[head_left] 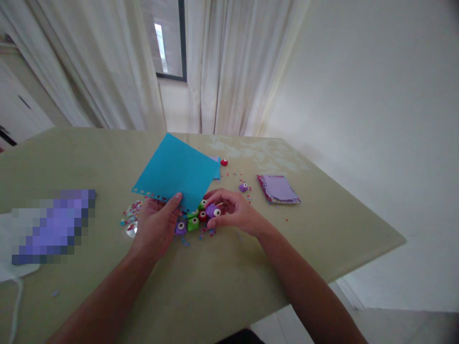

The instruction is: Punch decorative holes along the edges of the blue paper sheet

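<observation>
My left hand (156, 222) pinches a blue sheet of paper (179, 169) near its lower edge, thumb on top. A row of small punched holes runs along that edge. The fingers of my right hand (238, 210) are curled around a purple one-eyed paper punch (212, 211), just right of the sheet's lower corner. Between the hands, several similar punches sit close together, among them a green punch (193, 223), a red punch (202, 216) and another purple punch (181, 227). The sheet partly covers this cluster.
Colourful confetti (133, 214) lies in a clear dish left of my left hand, with more scattered about. A lone purple punch (243, 187) and a red punch (224, 162) stand farther back. Right of them lies a stack of paper (278, 189). A blurred purple object (57, 227) is at left.
</observation>
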The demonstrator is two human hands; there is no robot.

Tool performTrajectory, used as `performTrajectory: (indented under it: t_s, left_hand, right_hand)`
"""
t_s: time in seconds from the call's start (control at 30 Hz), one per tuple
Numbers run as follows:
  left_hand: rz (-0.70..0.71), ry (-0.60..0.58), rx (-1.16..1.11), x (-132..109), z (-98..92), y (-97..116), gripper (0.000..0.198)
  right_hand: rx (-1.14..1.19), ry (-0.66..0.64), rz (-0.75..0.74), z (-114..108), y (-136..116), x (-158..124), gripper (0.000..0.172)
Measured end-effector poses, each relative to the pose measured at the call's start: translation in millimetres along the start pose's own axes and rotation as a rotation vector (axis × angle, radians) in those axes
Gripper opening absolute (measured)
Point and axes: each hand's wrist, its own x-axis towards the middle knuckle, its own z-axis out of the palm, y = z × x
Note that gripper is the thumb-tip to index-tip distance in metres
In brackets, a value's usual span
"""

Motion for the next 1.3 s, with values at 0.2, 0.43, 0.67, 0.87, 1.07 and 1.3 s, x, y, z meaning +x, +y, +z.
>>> performTrajectory:
  t_s: [0.2,0.43,0.67,0.87,1.07,1.3]
  left_hand:
    - [-0.031,-0.129,0.248,-7.6,-2.9,-1.1,0.045]
    - [0.106,-0.181,0.521,-7.7,-9.5,-5.4,0.035]
    - [0.112,-0.034,0.554,-11.1,-7.5,0.3,0.037]
    - [0.088,-0.020,0.522,-6.3,-12.3,-7.0,0.039]
    - [0.115,-0.052,0.538,-8.3,-8.4,-4.4,0.044]
    - [0.177,-0.149,0.601,-12.5,-2.2,3.2,0.029]
  right_hand:
    - [0.039,0.125,0.038,7.7,3.0,2.6,0.050]
    - [0.020,0.212,0.006,4.1,8.1,4.6,0.055]
    - [0.086,0.190,0.089,10.5,4.5,4.4,0.055]
    - [0.151,0.155,0.088,12.2,2.3,3.2,0.048]
    - [0.148,0.179,0.073,10.3,3.0,3.8,0.048]
    - [0.191,0.160,0.090,11.0,7.7,5.7,0.048]
